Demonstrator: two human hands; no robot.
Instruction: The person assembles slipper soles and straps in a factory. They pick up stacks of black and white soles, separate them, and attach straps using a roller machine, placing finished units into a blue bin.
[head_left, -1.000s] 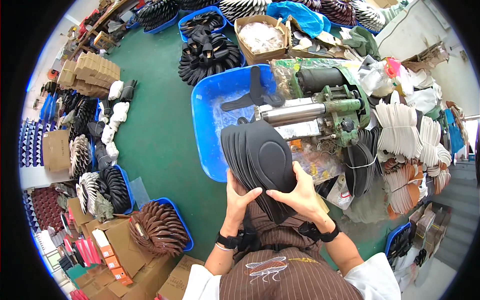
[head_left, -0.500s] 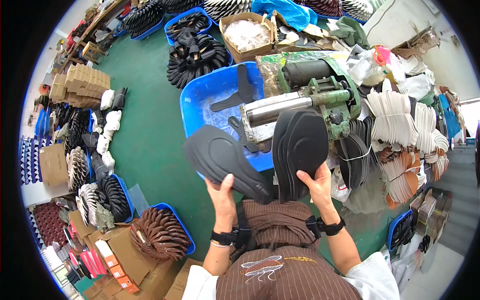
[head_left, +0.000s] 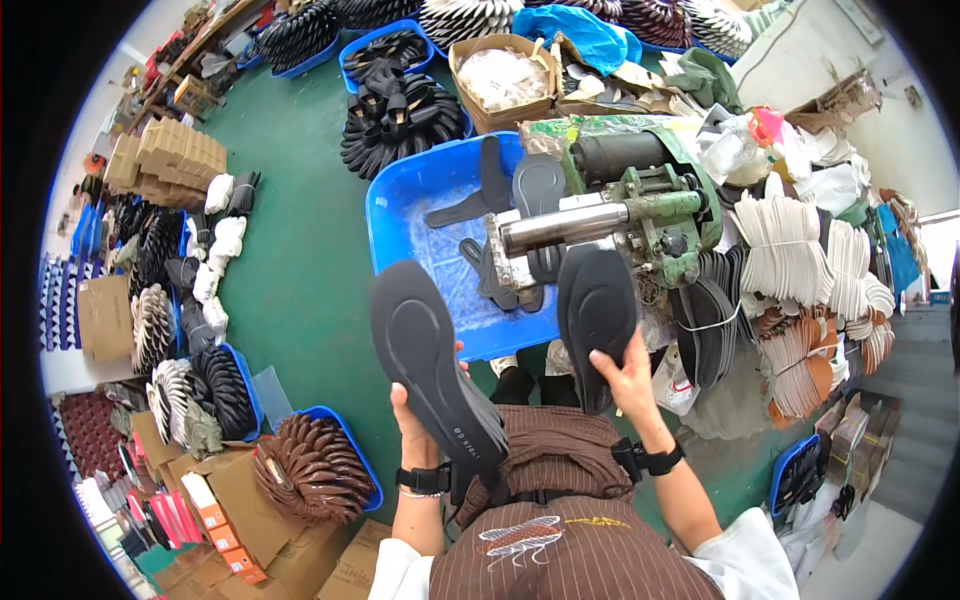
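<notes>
My left hand [head_left: 418,425] grips a stack of black insoles [head_left: 418,335], the top one sole-shaped with a raised contour line. The stack is tilted, its narrower ends toward my apron. In my right hand [head_left: 628,378] are more black insoles [head_left: 598,315], held upright with my thumb on the front face; how many is hidden. Just beyond them stands a green roller machine [head_left: 660,215] with a shiny metal roller [head_left: 565,227]. Another black insole [head_left: 540,183] lies at the roller, showing on both its far and near sides.
A blue tub [head_left: 400,205] under the roller holds several loose black insoles [head_left: 490,180]. Tied bundles of white insoles [head_left: 785,250] and black insoles [head_left: 708,320] are stacked right of the machine. A cardboard box [head_left: 500,110] stands behind; a brown coiled pile [head_left: 310,465] sits lower left.
An insole now shows at the roller, where none was before. The stack in my left hand has turned more upright and moved nearer my body. My right hand's insoles look fewer, swung slightly left.
</notes>
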